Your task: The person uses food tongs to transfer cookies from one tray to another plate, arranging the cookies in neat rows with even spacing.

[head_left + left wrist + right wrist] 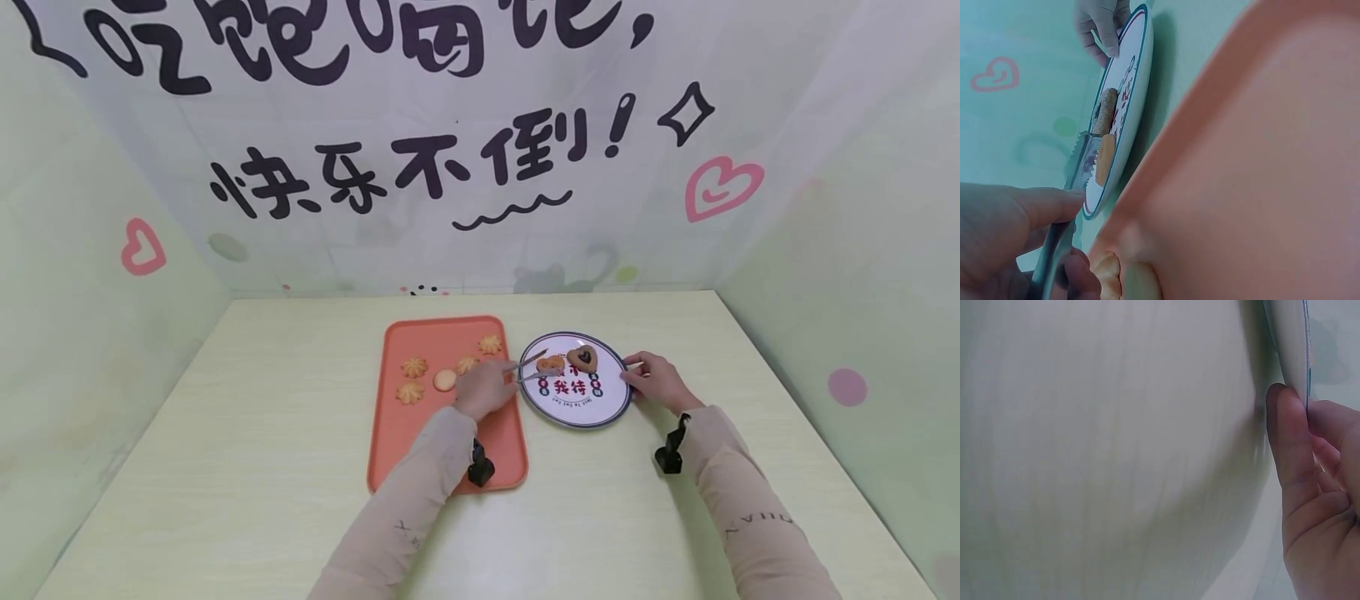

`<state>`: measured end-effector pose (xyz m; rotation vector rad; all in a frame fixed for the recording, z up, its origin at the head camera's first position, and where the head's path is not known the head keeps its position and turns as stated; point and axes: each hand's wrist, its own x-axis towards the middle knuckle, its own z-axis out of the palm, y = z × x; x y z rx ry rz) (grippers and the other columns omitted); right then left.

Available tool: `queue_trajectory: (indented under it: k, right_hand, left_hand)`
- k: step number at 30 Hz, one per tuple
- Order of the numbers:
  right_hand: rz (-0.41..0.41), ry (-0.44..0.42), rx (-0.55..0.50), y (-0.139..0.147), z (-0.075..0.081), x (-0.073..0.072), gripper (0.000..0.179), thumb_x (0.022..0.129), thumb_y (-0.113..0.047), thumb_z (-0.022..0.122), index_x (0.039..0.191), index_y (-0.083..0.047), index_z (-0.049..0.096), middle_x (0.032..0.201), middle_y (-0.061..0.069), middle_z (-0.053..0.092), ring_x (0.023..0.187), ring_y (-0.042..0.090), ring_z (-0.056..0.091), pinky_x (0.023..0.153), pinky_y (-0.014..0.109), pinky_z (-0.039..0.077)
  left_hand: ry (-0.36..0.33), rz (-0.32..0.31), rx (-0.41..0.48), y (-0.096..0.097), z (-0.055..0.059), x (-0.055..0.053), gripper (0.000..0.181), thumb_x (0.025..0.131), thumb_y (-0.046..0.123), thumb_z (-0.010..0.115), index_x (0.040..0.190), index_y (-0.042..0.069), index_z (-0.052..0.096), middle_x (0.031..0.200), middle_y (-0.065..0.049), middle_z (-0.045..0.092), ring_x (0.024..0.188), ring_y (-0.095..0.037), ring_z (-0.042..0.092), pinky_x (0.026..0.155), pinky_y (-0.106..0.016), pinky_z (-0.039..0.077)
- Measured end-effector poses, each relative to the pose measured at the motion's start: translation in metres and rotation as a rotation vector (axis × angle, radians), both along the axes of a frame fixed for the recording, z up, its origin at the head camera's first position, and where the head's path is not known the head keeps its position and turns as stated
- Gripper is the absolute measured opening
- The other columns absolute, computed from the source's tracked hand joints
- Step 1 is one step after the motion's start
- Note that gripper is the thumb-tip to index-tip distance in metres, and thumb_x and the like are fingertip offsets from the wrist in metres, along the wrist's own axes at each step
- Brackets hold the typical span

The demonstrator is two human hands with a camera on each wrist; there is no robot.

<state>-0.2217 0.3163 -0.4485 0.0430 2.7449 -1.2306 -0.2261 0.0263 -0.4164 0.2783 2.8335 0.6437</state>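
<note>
My left hand [483, 390] grips metal serving tongs [1063, 240], with thumb and fingers round the handle. Their serrated tips reach over a white, blue-rimmed oval plate [573, 414] and stand at a small golden cookie [1105, 160]; whether they still squeeze it I cannot tell. Beside that cookie on the plate is a brown heart-shaped cookie [582, 358] with a dark centre. At the plate's right rim my right hand [658, 382] pinches the edge between thumb and fingers. In the right wrist view the fingers [1294, 450] lie under the rim.
An orange tray [408, 450] lies left of the plate, under my left forearm. On it are a round pale cookie [445, 380] and several flower-shaped cookies [413, 367]. Printed cloth walls [480, 250] enclose the pale table [225, 458] at the back and sides.
</note>
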Motion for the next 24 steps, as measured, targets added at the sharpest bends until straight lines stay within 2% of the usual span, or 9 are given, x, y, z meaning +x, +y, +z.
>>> queue_trajectory:
  k: [3,7,9,12,14,16,21,22,24]
  right_hand:
    - [0.003,0.004,0.002,0.000,0.000,0.000,0.030,0.087,-0.008,0.055,0.111,0.008,0.048,0.077,0.011,0.057,0.058,0.013,0.054,0.055,0.026,0.044]
    - [0.005,0.005,0.001,0.000,0.000,-0.001,0.029,0.087,-0.008,0.055,0.111,0.008,0.048,0.076,0.010,0.056,0.058,0.013,0.054,0.054,0.025,0.044]
    - [0.008,0.005,-0.001,0.000,-0.001,-0.001,0.029,0.087,-0.007,0.055,0.111,0.009,0.048,0.076,0.010,0.056,0.057,0.013,0.054,0.054,0.025,0.044]
    - [0.008,0.009,-0.004,0.000,0.000,-0.001,0.029,0.087,-0.007,0.055,0.110,0.009,0.048,0.076,0.010,0.056,0.057,0.013,0.054,0.054,0.026,0.044]
    - [0.008,0.011,-0.002,-0.001,0.000,-0.001,0.029,0.087,-0.007,0.055,0.110,0.009,0.048,0.076,0.011,0.056,0.057,0.013,0.054,0.054,0.026,0.044]
    - [0.007,0.012,0.001,-0.001,0.000,0.000,0.029,0.087,-0.007,0.055,0.110,0.009,0.048,0.076,0.011,0.056,0.058,0.013,0.053,0.054,0.026,0.044]
    - [0.000,0.006,-0.003,0.000,-0.001,0.000,0.030,0.087,-0.008,0.055,0.111,0.008,0.048,0.077,0.012,0.056,0.058,0.013,0.054,0.055,0.026,0.044]
    - [-0.004,0.003,-0.003,0.000,-0.001,0.000,0.030,0.087,-0.008,0.055,0.111,0.008,0.048,0.078,0.012,0.056,0.058,0.013,0.054,0.055,0.026,0.045]
    - [-0.006,-0.002,-0.002,0.001,-0.001,0.000,0.030,0.087,-0.008,0.055,0.111,0.008,0.048,0.078,0.012,0.056,0.058,0.013,0.054,0.055,0.026,0.045]
  left_hand:
    - [0.012,-0.006,-0.003,0.003,0.000,0.000,0.037,0.085,0.031,0.059,0.121,0.026,0.056,0.072,0.001,0.056,0.057,-0.013,0.045,0.047,-0.026,0.030]
    - [0.012,-0.023,-0.007,0.005,0.000,-0.001,0.038,0.084,0.031,0.060,0.121,0.025,0.056,0.062,0.001,0.049,0.054,-0.013,0.045,0.049,-0.026,0.030]
    - [0.004,-0.033,-0.011,0.003,0.001,-0.002,0.039,0.083,0.031,0.061,0.122,0.025,0.056,0.066,0.001,0.051,0.058,-0.015,0.047,0.052,-0.027,0.031]
    - [-0.002,-0.064,-0.001,-0.002,0.003,-0.002,0.042,0.082,0.030,0.061,0.123,0.024,0.055,0.090,0.002,0.062,0.075,-0.015,0.053,0.061,-0.030,0.036]
    - [-0.016,-0.082,0.018,-0.005,0.005,-0.002,0.043,0.082,0.031,0.061,0.123,0.022,0.055,0.108,0.003,0.060,0.089,-0.015,0.054,0.070,-0.033,0.038]
    - [-0.026,-0.103,0.028,-0.008,0.007,-0.002,0.044,0.082,0.032,0.061,0.124,0.022,0.054,0.120,0.003,0.055,0.097,-0.016,0.052,0.079,-0.036,0.038]
    - [-0.039,-0.139,0.020,-0.012,0.011,-0.003,0.046,0.084,0.035,0.059,0.127,0.021,0.051,0.122,0.003,0.054,0.107,-0.019,0.050,0.090,-0.041,0.034]
    - [-0.037,-0.146,0.012,-0.012,0.011,-0.003,0.046,0.084,0.036,0.058,0.128,0.022,0.050,0.120,0.003,0.055,0.105,-0.018,0.050,0.089,-0.040,0.035]
    - [-0.034,-0.159,-0.014,-0.011,0.011,-0.004,0.044,0.086,0.035,0.056,0.128,0.024,0.049,0.107,0.002,0.062,0.093,-0.016,0.056,0.080,-0.036,0.040]
